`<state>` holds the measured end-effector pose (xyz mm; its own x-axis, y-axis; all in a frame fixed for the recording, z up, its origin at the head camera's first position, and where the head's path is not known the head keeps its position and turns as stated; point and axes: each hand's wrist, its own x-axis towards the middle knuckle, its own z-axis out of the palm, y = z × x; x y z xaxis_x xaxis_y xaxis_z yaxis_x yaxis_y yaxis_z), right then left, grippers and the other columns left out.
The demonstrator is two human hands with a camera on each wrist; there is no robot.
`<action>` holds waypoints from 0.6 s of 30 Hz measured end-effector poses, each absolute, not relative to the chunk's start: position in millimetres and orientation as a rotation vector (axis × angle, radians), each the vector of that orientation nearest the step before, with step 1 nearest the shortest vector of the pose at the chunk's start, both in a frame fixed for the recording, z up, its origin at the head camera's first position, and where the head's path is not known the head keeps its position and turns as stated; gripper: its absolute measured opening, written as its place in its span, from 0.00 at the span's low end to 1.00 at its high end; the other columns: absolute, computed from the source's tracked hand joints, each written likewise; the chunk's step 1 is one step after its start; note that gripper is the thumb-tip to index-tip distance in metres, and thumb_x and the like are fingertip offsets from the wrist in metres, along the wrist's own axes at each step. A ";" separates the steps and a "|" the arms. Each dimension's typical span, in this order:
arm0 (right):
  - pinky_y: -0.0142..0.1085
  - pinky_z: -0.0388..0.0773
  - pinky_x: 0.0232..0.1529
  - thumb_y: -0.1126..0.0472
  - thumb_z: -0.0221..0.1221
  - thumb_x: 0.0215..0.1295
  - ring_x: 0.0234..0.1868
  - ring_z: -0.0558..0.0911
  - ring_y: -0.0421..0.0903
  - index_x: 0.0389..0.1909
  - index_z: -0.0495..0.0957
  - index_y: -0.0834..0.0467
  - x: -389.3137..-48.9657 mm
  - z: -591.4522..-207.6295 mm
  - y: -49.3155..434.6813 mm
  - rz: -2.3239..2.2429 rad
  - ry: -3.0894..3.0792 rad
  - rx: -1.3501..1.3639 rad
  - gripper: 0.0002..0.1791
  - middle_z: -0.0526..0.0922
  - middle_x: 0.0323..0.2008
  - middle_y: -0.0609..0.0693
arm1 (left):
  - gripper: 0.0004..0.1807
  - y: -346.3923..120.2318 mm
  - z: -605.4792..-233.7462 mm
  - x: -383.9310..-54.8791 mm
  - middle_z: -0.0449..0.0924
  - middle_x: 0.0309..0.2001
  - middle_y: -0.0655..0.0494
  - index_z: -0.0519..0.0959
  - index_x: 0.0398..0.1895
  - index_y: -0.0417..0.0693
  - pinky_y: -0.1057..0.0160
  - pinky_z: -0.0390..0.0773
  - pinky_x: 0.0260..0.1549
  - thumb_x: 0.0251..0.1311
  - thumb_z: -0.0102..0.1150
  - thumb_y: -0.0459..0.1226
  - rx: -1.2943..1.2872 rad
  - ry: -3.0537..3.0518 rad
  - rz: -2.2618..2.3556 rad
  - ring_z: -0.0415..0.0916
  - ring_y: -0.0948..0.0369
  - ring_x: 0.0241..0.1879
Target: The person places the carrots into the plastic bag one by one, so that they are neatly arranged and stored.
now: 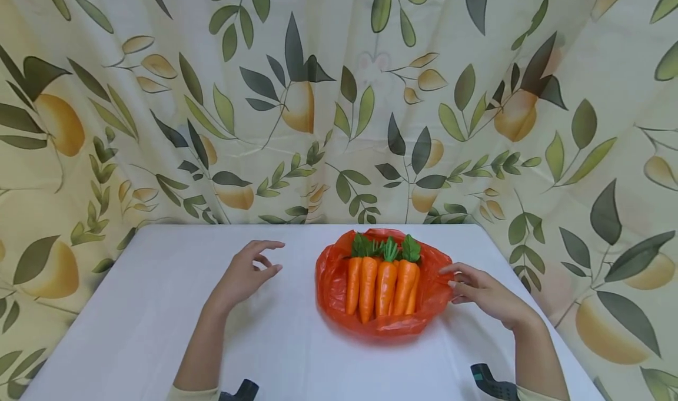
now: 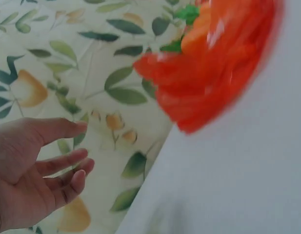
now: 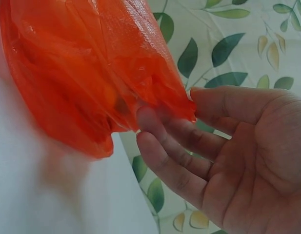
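Several orange carrots (image 1: 386, 286) with green leafy tops (image 1: 389, 248) lie side by side in a red plastic bag (image 1: 331, 265), whose mouth is spread wide around them. My right hand (image 1: 484, 292) is at the bag's right side, holding its thin edge between thumb and fingers; in the right wrist view some fingertips show through the plastic (image 3: 67, 73). To the left of the bag, my left hand (image 1: 246, 274) hovers apart from it, fingers loosely bent and nothing in them. The left wrist view shows that hand (image 2: 38, 170) with thumb and fingers spread apart.
A white table (image 1: 296, 365) lies under the bag and hands. Behind it and at both sides hangs a curtain (image 1: 339, 112) printed with fruit and leaves. Dark wrist devices (image 1: 495, 383) are strapped near both cuffs.
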<state>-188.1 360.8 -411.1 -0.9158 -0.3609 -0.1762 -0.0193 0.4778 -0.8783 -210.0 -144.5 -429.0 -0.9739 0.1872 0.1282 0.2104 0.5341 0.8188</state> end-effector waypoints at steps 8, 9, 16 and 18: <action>0.47 0.83 0.52 0.63 0.53 0.80 0.52 0.82 0.59 0.67 0.71 0.65 -188.4 -405.5 358.0 -1.376 2.444 -0.390 0.20 0.75 0.63 0.68 | 0.24 -206.0 -426.7 -195.8 0.74 0.64 0.43 0.77 0.67 0.47 0.50 0.78 0.47 0.69 0.66 0.34 -0.377 -2.741 -1.243 0.79 0.52 0.50; 0.48 0.83 0.51 0.62 0.53 0.79 0.53 0.81 0.59 0.67 0.72 0.64 -187.1 -403.3 357.1 -1.339 2.491 -0.383 0.20 0.74 0.64 0.68 | 0.24 -210.7 -425.7 -194.0 0.74 0.64 0.42 0.77 0.68 0.46 0.50 0.78 0.47 0.70 0.65 0.34 -0.378 -2.741 -1.223 0.78 0.51 0.51; 0.59 0.83 0.47 0.59 0.57 0.78 0.59 0.75 0.69 0.70 0.71 0.59 -166.4 -374.3 341.2 -0.924 2.967 -0.309 0.23 0.65 0.68 0.68 | 0.28 -227.4 -424.9 -187.7 0.62 0.73 0.39 0.69 0.75 0.46 0.37 0.73 0.57 0.76 0.58 0.42 -0.393 -2.753 -1.089 0.67 0.38 0.66; 0.63 0.80 0.50 0.59 0.56 0.78 0.62 0.72 0.71 0.71 0.69 0.59 -161.4 -365.5 334.1 -0.869 3.046 -0.294 0.24 0.62 0.70 0.68 | 0.30 -228.3 -425.3 -186.5 0.56 0.77 0.38 0.66 0.77 0.46 0.32 0.65 0.62 0.77 0.57 0.45 -0.419 -2.768 -0.982 0.59 0.35 0.72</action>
